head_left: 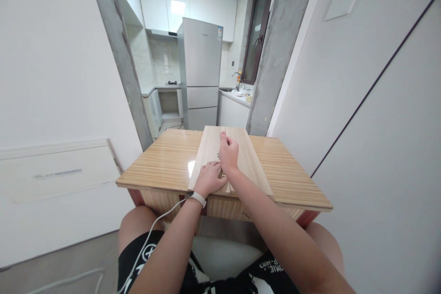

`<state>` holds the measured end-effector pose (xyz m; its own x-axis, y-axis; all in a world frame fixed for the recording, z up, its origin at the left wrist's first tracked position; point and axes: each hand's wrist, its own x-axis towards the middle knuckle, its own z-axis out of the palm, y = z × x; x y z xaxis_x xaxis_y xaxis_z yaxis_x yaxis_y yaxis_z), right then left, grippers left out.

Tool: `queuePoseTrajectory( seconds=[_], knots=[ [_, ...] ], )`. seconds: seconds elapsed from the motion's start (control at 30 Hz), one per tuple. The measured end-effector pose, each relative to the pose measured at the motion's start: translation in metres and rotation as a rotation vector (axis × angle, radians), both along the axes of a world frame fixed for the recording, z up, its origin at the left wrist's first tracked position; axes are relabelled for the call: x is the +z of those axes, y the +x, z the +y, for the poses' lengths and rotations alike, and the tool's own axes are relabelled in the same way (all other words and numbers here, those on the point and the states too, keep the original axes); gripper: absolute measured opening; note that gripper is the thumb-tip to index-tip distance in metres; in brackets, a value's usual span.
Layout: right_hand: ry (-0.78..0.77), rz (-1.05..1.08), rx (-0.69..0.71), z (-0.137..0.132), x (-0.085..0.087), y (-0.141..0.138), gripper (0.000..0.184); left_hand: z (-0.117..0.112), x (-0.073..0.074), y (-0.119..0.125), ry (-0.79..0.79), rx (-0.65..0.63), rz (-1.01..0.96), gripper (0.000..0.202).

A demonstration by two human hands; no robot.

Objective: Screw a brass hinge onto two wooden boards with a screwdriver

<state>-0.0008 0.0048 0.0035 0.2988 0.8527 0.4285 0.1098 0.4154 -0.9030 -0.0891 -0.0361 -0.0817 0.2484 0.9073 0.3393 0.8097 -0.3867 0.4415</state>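
This is a home, a small flat by the look of it. Through the doorway in the upper middle of the frame lies a narrow kitchen: a silver fridge (200, 73), white wall cabinets (186, 2) above it, and a counter with a sink tap (236, 79) to the right (beside a dark-framed window (257, 32)). Plain white walls fill both sides, and a striped wood-grain desk (165, 161) stands at the centre.

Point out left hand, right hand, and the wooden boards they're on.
left hand (209, 178), head view, back of the hand.
right hand (228, 152), head view, back of the hand.
wooden boards (251, 161), head view, bare face of the right board.
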Motion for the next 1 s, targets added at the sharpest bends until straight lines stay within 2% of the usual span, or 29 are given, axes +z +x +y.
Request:
queuePoseTrajectory(
  seconds=[0.1, 0.13, 0.23, 0.3, 0.4, 0.47, 0.63, 0.77, 0.83, 1.0],
  knots=[
    [-0.062, -0.038, 0.114, 0.004, 0.007, 0.007, 0.062, -0.001, 0.001, 0.001, 0.006, -0.005, -0.006, 0.038],
    [-0.101, -0.072, 0.213, 0.007, 0.01, 0.012, 0.061, -0.001, 0.001, 0.001, 0.008, -0.005, -0.008, 0.04],
    [-0.199, -0.177, 0.624, 0.016, 0.016, 0.026, 0.057, 0.0, -0.001, 0.001, 0.006, 0.003, -0.009, 0.043],
    [-0.17, -0.141, 0.699, 0.018, 0.016, 0.034, 0.049, 0.0, -0.002, 0.001, 0.006, 0.008, -0.008, 0.044],
    [-0.069, -0.066, 0.555, 0.018, 0.009, 0.037, 0.034, 0.001, -0.003, 0.0, 0.011, 0.005, -0.015, 0.045],
    [-0.047, -0.031, 0.447, 0.016, 0.003, 0.035, 0.031, 0.001, -0.003, 0.0, 0.014, -0.002, -0.019, 0.045],
    [-0.123, 0.115, 0.256, 0.008, -0.005, 0.022, 0.047, 0.0, -0.002, -0.001, 0.019, -0.005, -0.024, 0.04],
    [-0.079, 0.11, 0.136, 0.003, -0.008, 0.014, 0.052, 0.0, -0.001, 0.0, 0.012, -0.007, -0.014, 0.037],
    [-0.063, 0.084, 0.134, 0.004, -0.009, 0.013, 0.052, 0.0, -0.002, 0.0, 0.01, -0.004, -0.014, 0.038],
    [-0.136, -0.035, 0.287, 0.013, -0.003, 0.022, 0.055, 0.001, -0.005, -0.001, 0.022, -0.006, -0.02, 0.043]
  ],
)
